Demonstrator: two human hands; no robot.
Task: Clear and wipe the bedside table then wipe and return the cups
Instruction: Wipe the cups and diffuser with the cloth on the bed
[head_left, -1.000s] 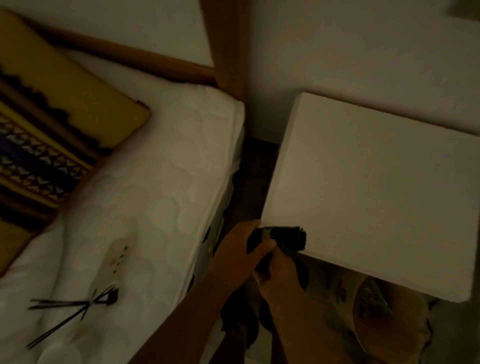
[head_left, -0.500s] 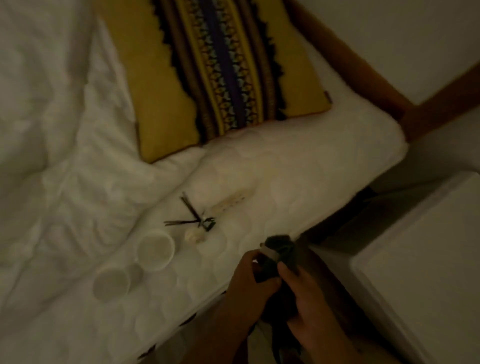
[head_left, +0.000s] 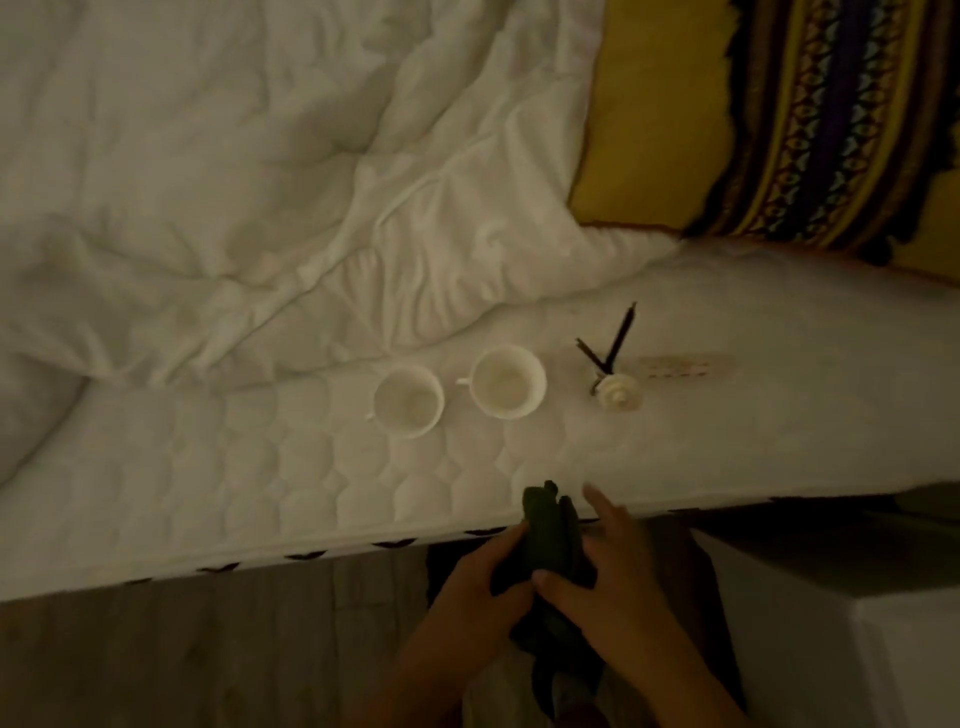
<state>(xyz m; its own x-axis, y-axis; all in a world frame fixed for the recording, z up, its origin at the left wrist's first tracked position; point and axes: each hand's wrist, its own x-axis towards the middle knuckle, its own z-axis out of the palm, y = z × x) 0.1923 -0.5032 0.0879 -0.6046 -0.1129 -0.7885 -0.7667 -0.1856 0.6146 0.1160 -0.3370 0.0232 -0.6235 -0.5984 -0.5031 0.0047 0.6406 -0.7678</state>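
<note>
Two white cups stand side by side on the white mattress (head_left: 260, 488): a smaller cup (head_left: 409, 400) on the left and a larger cup (head_left: 508, 382) on the right. A dark cloth (head_left: 550, 540) is bunched at the bed's near edge, below the cups. My left hand (head_left: 467, 597) grips the cloth from the left. My right hand (head_left: 613, 587) holds it from the right, fingers partly spread. A corner of the white bedside table (head_left: 883, 654) shows at the bottom right.
A small white holder (head_left: 618, 395) with dark sticks lies right of the cups, beside a faint patterned strip (head_left: 685, 366). A rumpled white duvet (head_left: 234, 182) covers the far bed. A yellow patterned pillow (head_left: 779, 119) sits top right. Wood floor (head_left: 182, 654) lies bottom left.
The view has swung left from the bedside table to the bed, bringing the two cups to the centre. Both hands kept hold of the dark cloth throughout.
</note>
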